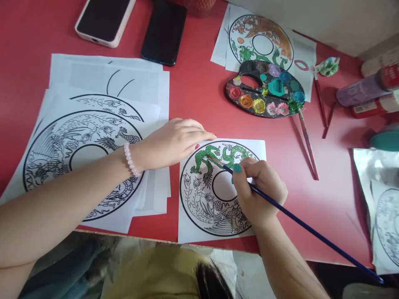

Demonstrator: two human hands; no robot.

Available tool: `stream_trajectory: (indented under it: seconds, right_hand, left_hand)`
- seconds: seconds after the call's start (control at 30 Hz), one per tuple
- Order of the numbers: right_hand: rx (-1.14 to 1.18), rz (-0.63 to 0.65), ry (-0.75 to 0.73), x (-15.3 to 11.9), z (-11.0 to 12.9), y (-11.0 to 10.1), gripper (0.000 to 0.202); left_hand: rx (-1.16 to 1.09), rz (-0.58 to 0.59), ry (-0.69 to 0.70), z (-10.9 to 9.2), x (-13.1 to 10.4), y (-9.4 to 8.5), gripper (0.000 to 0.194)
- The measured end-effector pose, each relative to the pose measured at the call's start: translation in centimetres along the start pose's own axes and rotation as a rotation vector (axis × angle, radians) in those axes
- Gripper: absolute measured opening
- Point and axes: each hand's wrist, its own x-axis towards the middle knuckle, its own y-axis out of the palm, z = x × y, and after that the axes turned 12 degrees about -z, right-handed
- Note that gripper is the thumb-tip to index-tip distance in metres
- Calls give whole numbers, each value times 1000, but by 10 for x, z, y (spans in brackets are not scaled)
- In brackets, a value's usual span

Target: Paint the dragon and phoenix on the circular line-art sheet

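paper (222, 185): on the red table (193, 99) at its near edge, right in front of you; a ring drawing, its upper dragon partly green, the lower part in bare black lines.
left hand (177, 143): yours lies flat, fingers stretched and close together, gripping nothing, over the paper's upper left corner.
bracelet (131, 160): pale beads round your left wrist.
right hand (260, 187): your thumb and fingers pinch the blue brush (296, 218).
brush tip: on the green dragon.
stack of papers (89, 158): left of your paper, under your left forearm.
palette (264, 92): beyond your right hand, with many colours; another brush (308, 143) leans its tip at the green.
phones (164, 32): two, side by side past the stack.
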Motion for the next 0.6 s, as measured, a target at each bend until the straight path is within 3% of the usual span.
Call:
stream_trajectory:
  seconds: [0.6]
  right_hand:
    - [-42,31,-62,-1,0,-2,30]
  left_hand:
    - [-20,1,-14,-1,0,0,36]
